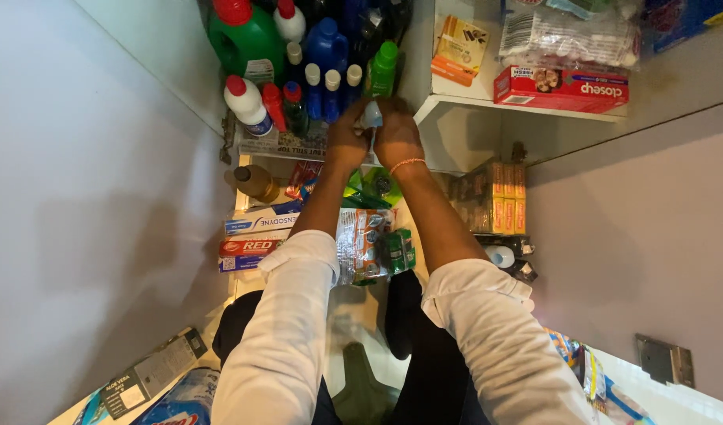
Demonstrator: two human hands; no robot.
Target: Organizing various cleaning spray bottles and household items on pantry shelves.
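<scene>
White shelf unit (456, 106) packed with goods: big green jug (245, 39) top left, red carton (560, 88) on the right shelf, toothpaste boxes (255, 236) lower left. Both arms reach up to the bottle row. Left hand (347, 140) and right hand (396, 134) side by side, both clasped on a small white-blue bottle (371, 116) at the shelf's front edge, just below the green-capped bottle (383, 69).

Head view, steeply down, close

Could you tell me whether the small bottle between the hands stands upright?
Cannot tell: both hands cover the small bottle, showing only its pale top.
</scene>
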